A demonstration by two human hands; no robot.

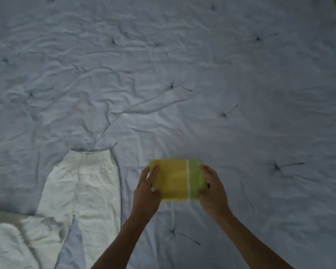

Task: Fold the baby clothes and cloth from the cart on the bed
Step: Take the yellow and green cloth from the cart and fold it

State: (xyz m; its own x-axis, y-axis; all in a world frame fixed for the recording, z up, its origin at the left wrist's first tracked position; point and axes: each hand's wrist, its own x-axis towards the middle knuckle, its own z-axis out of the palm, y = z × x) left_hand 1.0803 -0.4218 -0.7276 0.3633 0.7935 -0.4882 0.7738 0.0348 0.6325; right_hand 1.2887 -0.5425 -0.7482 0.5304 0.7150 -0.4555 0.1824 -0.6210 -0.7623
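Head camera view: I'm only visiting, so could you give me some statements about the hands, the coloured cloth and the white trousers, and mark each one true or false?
1. The left hand and right hand both grip the folded yellow-and-green cloth. True.
2. The white baby trousers are folded into a square. False: they lie spread flat, legs apart, left of the hands.
3. A white stripe separates the cloth's yellow and green parts. True.
4. The green part is at the left hand. False: it is at the right hand.
5. The bed cover is bright red. False: it is grey-blue and wrinkled.
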